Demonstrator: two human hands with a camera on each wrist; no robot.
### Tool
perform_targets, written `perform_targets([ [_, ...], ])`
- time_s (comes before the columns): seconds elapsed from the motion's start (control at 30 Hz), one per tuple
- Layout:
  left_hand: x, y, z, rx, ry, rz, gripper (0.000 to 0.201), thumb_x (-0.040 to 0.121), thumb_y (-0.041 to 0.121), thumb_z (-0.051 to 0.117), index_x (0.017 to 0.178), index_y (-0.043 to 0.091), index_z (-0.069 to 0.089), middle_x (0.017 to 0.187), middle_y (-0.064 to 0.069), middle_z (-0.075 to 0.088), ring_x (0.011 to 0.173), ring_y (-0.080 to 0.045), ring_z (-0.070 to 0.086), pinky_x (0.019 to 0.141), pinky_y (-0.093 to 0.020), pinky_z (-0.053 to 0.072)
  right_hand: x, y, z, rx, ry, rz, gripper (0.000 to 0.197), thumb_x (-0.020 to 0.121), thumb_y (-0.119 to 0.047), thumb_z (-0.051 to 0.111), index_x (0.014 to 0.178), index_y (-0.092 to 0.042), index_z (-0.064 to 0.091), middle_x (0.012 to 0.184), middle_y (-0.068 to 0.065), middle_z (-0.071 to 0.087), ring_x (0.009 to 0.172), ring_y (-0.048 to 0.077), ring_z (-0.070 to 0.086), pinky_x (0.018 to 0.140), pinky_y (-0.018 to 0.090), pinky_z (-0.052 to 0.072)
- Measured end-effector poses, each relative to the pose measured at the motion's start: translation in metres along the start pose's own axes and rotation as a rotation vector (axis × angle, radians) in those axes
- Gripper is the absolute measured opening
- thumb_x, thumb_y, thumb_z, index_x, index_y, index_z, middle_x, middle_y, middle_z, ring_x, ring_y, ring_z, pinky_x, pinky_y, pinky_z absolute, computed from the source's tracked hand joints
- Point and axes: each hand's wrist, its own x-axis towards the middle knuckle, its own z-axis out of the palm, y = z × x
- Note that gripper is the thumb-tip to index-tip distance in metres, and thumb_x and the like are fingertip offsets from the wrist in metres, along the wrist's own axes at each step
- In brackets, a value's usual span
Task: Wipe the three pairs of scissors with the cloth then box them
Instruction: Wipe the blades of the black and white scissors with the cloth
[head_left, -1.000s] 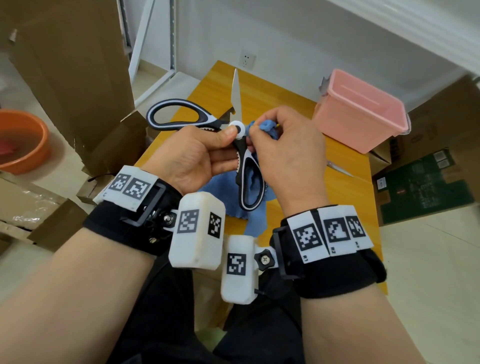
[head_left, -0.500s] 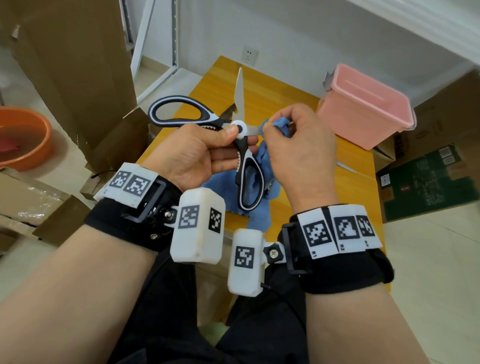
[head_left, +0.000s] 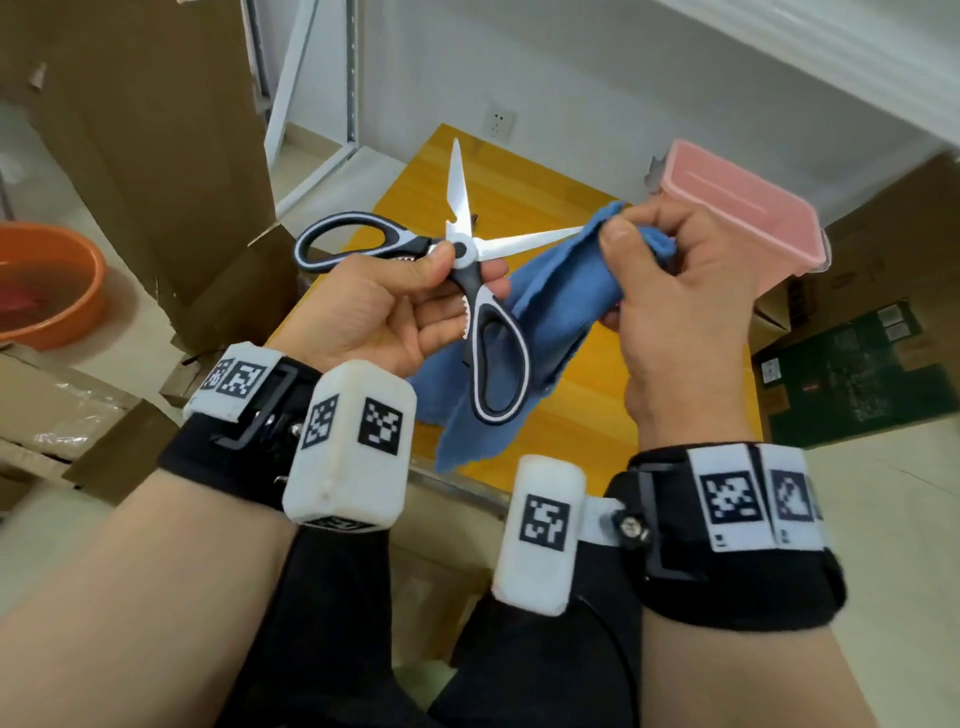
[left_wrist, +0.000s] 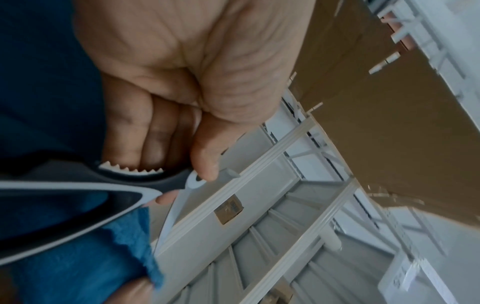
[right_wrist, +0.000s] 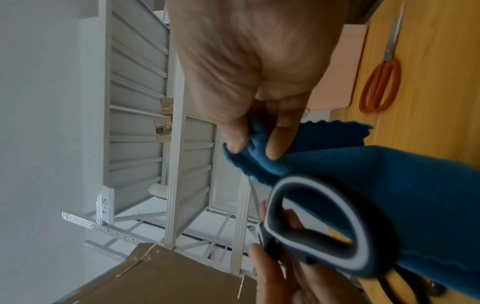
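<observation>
Black-and-white kitchen scissors are held in the air over the wooden table, blades spread, one pointing up and one to the right. My left hand grips them at the pivot, thumb on top; the left wrist view shows the same hold on the scissors. My right hand pinches the blue cloth round the far end of the right-pointing blade. The rest of the cloth hangs behind the lower handle. A pink box stands at the table's back right. Orange-handled scissors lie shut on the table.
Tall cardboard sheets stand to the left of the table, with an orange basin on the floor beyond them. A green-printed box lies on the floor to the right. A dark handle shows under the cloth, mostly hidden.
My right hand has slid the cloth from the pivot out along the right-pointing blade towards its tip, baring the blade. My left hand keeps its grip at the pivot.
</observation>
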Motion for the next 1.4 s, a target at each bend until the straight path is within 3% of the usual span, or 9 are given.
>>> perform_targets([
  [0.1, 0.001, -0.002, -0.001, -0.019, -0.011, -0.006, 0.021, 0.085, 0.014, 0.056, 0.099, 0.004, 0.069, 0.104, -0.018, 0.074, 0.098, -0.027, 0.073, 0.076, -0.032, 0.062, -0.001, -0.002, -0.007, 0.057, -0.030, 0.051, 0.016, 0.095, -0.013, 0.063, 0.086, -0.026, 0.061, 0.087, -0.001, 0.065, 0.075, 0.010, 0.061, 0.053, 0.021, 0.049],
  [0.23, 0.004, -0.002, 0.000, -0.050, -0.001, -0.012, 0.022, 0.093, 0.015, 0.053, 0.102, 0.004, 0.069, 0.107, -0.016, 0.074, 0.099, -0.025, 0.073, 0.086, -0.033, 0.057, -0.005, -0.001, -0.001, 0.150, -0.087, 0.153, 0.010, 0.097, -0.013, 0.062, 0.092, -0.021, 0.061, 0.089, -0.002, 0.067, 0.076, 0.011, 0.067, 0.057, 0.022, 0.052],
  [0.33, 0.005, -0.001, 0.001, -0.118, 0.010, -0.022, 0.023, 0.096, 0.015, 0.051, 0.109, 0.002, 0.064, 0.108, -0.016, 0.074, 0.099, -0.025, 0.073, 0.079, -0.034, 0.061, -0.007, 0.000, 0.006, 0.168, -0.109, 0.192, 0.007, 0.097, -0.013, 0.063, 0.093, -0.019, 0.061, 0.091, 0.002, 0.069, 0.081, 0.017, 0.071, 0.061, 0.023, 0.055],
  [0.5, 0.005, 0.004, -0.002, -0.200, 0.057, -0.012, 0.021, 0.097, 0.013, 0.052, 0.112, 0.001, 0.062, 0.103, -0.017, 0.073, 0.100, -0.029, 0.072, 0.079, -0.037, 0.061, 0.001, 0.005, 0.001, 0.207, 0.141, 0.190, 0.011, 0.098, -0.011, 0.061, 0.092, -0.021, 0.059, 0.096, 0.005, 0.067, 0.072, 0.011, 0.070, 0.059, 0.020, 0.053],
  [0.57, 0.006, 0.005, -0.003, -0.180, 0.053, -0.013, 0.021, 0.099, 0.014, 0.051, 0.111, 0.002, 0.063, 0.103, -0.018, 0.073, 0.102, -0.029, 0.072, 0.079, -0.037, 0.061, 0.002, 0.006, 0.002, 0.183, 0.067, 0.203, 0.009, 0.098, -0.012, 0.061, 0.093, -0.019, 0.060, 0.094, 0.004, 0.066, 0.072, 0.010, 0.069, 0.059, 0.021, 0.054],
  [0.77, 0.013, -0.004, 0.003, -0.060, -0.006, -0.032, 0.024, 0.095, 0.017, 0.054, 0.111, 0.005, 0.066, 0.108, -0.014, 0.074, 0.100, -0.021, 0.073, 0.078, -0.032, 0.061, -0.005, 0.005, 0.023, 0.243, -0.193, 0.245, 0.012, 0.095, -0.005, 0.064, 0.089, -0.015, 0.060, 0.087, 0.011, 0.073, 0.081, 0.027, 0.073, 0.068, 0.035, 0.060],
  [1.07, 0.014, -0.016, 0.007, 0.166, -0.054, -0.049, 0.030, 0.078, 0.016, 0.065, 0.107, 0.009, 0.069, 0.100, -0.008, 0.075, 0.094, -0.020, 0.072, 0.093, -0.034, 0.053, -0.010, 0.013, 0.033, -0.008, -0.072, 0.020, 0.034, 0.079, -0.013, 0.065, 0.069, -0.035, 0.041, 0.076, 0.001, 0.045, 0.072, 0.024, 0.049, 0.069, 0.054, 0.053],
  [1.3, 0.016, -0.014, 0.013, 0.199, -0.025, -0.008, 0.029, 0.074, 0.016, 0.063, 0.102, 0.007, 0.068, 0.096, -0.011, 0.075, 0.092, -0.022, 0.073, 0.087, -0.033, 0.055, -0.006, 0.019, 0.028, 0.004, 0.031, 0.052, 0.038, 0.085, -0.010, 0.064, 0.073, -0.032, 0.034, 0.079, 0.006, 0.040, 0.069, 0.028, 0.045, 0.063, 0.041, 0.047],
  [1.4, 0.013, -0.013, 0.011, 0.194, -0.021, 0.008, 0.024, 0.077, 0.016, 0.060, 0.098, 0.006, 0.066, 0.093, -0.013, 0.075, 0.092, -0.023, 0.074, 0.088, -0.035, 0.057, 0.005, 0.022, 0.015, 0.007, 0.076, 0.065, 0.041, 0.088, -0.004, 0.063, 0.074, -0.026, 0.031, 0.076, -0.002, 0.033, 0.067, 0.013, 0.032, 0.059, 0.029, 0.036],
])
